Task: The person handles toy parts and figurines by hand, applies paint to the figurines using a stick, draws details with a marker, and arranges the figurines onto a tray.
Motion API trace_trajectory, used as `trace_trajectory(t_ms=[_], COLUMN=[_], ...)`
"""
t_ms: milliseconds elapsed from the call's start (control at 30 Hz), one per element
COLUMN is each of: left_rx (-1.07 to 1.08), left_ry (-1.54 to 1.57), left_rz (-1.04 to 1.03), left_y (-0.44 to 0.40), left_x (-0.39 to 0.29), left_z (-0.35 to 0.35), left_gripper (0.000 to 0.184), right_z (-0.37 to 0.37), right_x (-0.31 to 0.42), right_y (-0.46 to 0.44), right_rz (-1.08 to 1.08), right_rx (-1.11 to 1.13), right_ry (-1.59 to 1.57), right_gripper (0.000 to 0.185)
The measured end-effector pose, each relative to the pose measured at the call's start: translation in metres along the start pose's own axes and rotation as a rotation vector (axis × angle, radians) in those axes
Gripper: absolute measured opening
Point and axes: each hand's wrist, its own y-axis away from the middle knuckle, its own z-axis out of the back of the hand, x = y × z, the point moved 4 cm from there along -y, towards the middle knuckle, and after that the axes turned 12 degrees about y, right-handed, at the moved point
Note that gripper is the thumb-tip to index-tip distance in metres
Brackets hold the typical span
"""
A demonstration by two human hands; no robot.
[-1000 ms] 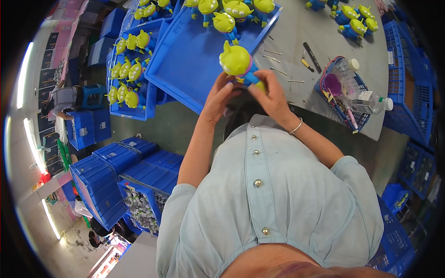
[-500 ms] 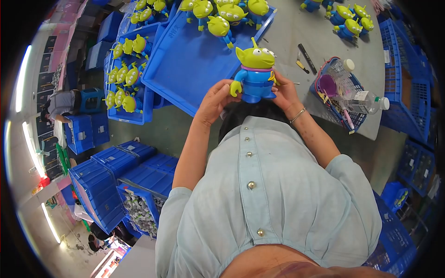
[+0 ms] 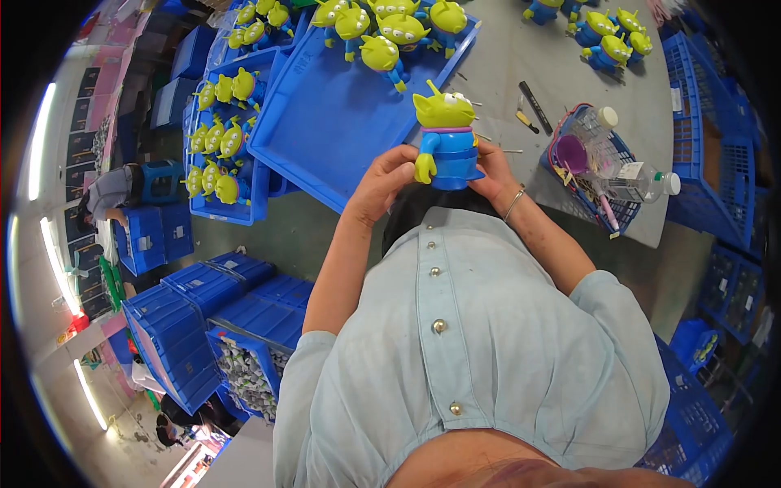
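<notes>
A green and blue three-eyed alien figure [image 3: 449, 145] is held upright between my two hands, just past the near edge of the blue tray. My left hand [image 3: 384, 180] grips its left side by the green hand and lower body. On the other side my right hand [image 3: 495, 175] has its fingers closed about the lower body, partly hidden behind the figure. The figure is turned so that its face points to the right. Several similar figures [image 3: 403, 32] stand at the far end of the blue tray [image 3: 333, 106].
More figures [image 3: 606, 41] stand on the grey table [image 3: 488, 89]. A black marker [image 3: 535, 106] and a yellow cutter [image 3: 527, 122] lie by a small basket [image 3: 626, 213] holding bottles and a purple cup. Stacked blue crates [image 3: 187, 317] are at left; another person [image 3: 110, 191] works beyond.
The figure has turned in my hands, its face swinging further to the right, and has come slightly lower. My right hand has shifted down and toward the left with it.
</notes>
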Motion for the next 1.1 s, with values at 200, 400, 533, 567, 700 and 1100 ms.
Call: trace_trajectory(t_ms=[200,400,533,567,700,1100], left_rx=[0.026,0.047,0.049,0.056,0.066,-0.223], left_ry=[0.016,0.053,0.019,0.025,0.049,0.145], left_rz=[-0.014,-0.079,-0.103,-0.109,-0.127,-0.043], left_y=[-0.003,-0.005,-0.004,-0.004,-0.003,-0.030], left_x=[-0.005,-0.013,-0.018,-0.019,-0.023,-0.005], left_z=[-0.008,-0.012,-0.013,-0.014,-0.015,-0.002], left_gripper=[0.024,0.024,0.025,0.025,0.027,0.047], right_z=[-0.013,0.016,-0.019,-0.020,-0.025,-0.065], right_x=[0.002,-0.005,0.001,0.001,0.013,0.044], right_y=[0.005,-0.011,0.005,0.006,0.016,0.090], right_rz=[-0.019,-0.119,-0.086,-0.071,0.024,0.448], right_rx=[0.066,0.134,-0.088,-0.135,0.014,-0.085], right_ry=[0.040,-0.045,0.012,0.014,0.148,0.826], right_gripper=[0.035,0.027,0.025,0.026,0.027,0.023])
